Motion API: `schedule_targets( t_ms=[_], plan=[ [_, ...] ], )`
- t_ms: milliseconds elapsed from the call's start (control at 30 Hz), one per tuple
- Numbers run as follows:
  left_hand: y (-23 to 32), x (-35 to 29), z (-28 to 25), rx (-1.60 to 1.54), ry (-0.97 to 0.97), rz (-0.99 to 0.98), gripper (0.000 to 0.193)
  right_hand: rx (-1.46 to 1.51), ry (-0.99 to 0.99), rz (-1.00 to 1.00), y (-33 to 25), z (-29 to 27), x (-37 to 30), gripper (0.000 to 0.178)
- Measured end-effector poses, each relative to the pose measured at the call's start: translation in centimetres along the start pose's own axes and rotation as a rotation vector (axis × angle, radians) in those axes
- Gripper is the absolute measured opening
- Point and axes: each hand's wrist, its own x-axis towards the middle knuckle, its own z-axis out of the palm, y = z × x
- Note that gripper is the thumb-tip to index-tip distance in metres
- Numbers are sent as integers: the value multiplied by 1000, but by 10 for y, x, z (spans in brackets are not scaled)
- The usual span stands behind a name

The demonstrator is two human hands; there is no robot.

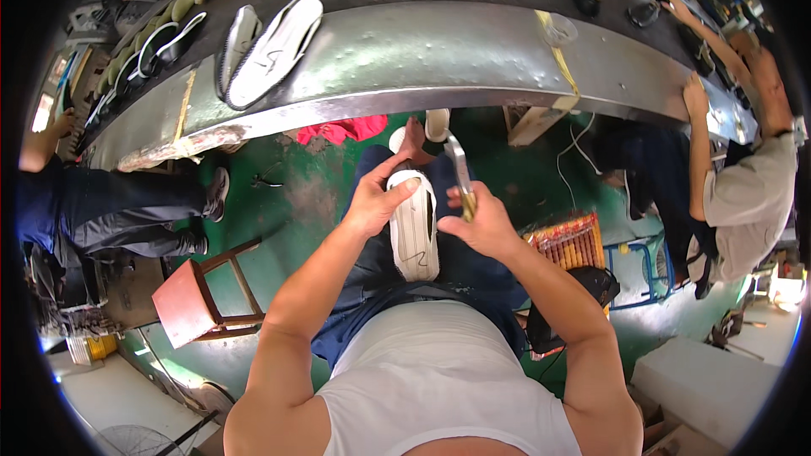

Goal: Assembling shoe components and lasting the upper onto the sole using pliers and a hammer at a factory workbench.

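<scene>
Over my lap is a white slip-on style shoe [412,241] with stitched lines, its toe end towards my body. My left hand [377,201] is closed round its far end, the thumb pressed on the rim. To the right of the shoe, my right hand [483,221] grips a hand tool [459,160] with a curved metal head and a yellowish handle. The tool's exact kind is hard to make out. Its head points away from me, beyond the shoe's far end and apart from it.
A metal-edged workbench [422,42] spans the far side, bearing a pair of white shoes [274,51] and several dark shoes. A wooden stool [187,302] stands left. Co-workers [748,177] sit at both sides. Red cloth [342,128] lies under the bench.
</scene>
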Motion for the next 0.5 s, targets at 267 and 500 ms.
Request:
schedule_targets(
  t_ms=[267,500],
  plan=[
    [25,18,-10,61,-452,-177,86,95,-177,74,14,-10,23,52],
    [26,20,6,180,-441,-180,92,-183,-19,-434,-12,-13,42,46]
  ],
)
